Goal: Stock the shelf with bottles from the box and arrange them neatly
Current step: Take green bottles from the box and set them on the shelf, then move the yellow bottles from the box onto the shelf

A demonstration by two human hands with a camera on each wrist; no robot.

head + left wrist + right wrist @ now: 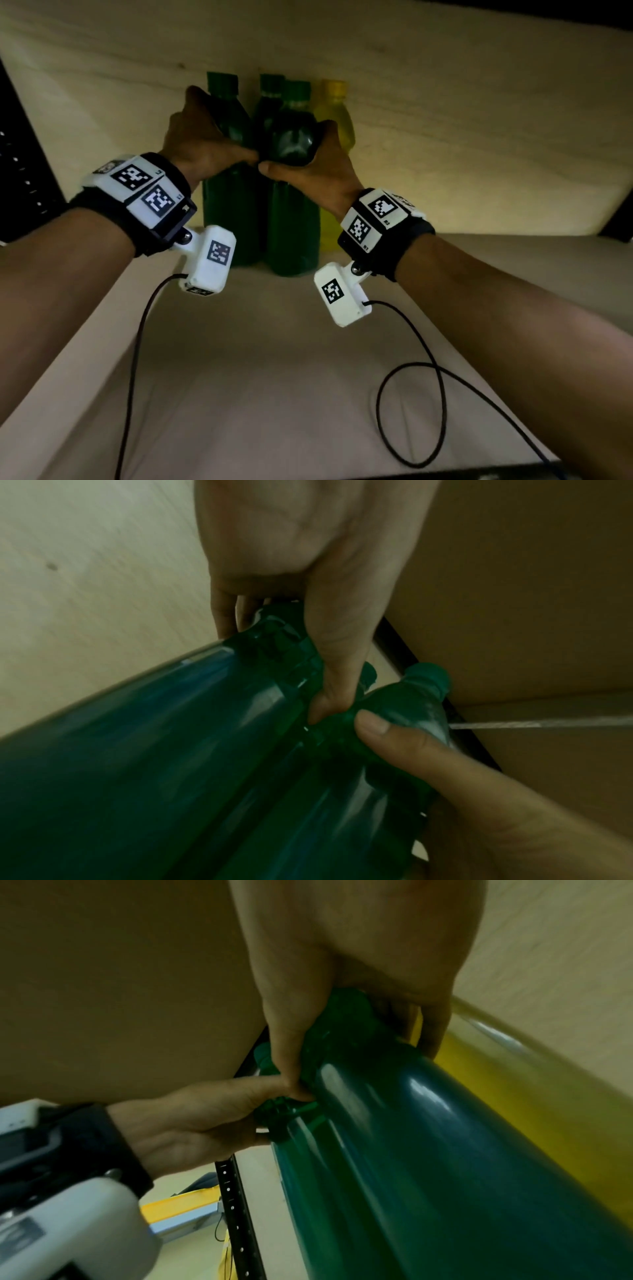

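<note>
Three green bottles and a yellow bottle (334,106) stand upright together at the back of a pale shelf (274,377). My left hand (202,140) grips the shoulder of the left green bottle (229,219), thumb in front and fingers behind. My right hand (318,168) grips the shoulder of the front green bottle (294,233) beside it. Both thumbs nearly touch between the two. A third green bottle (269,92) stands behind them. The left wrist view shows my left hand (308,561) round the left green bottle (137,737). The right wrist view shows my right hand (342,947) on the front green bottle (428,1150), with the yellow bottle (514,1083) just beyond.
The shelf's back panel (445,120) is close behind the bottles. A black perforated upright (24,164) stands at the left edge. Two black cables (411,394) hang from my wrists over the bare front of the shelf. A board above (514,588) closes the space overhead.
</note>
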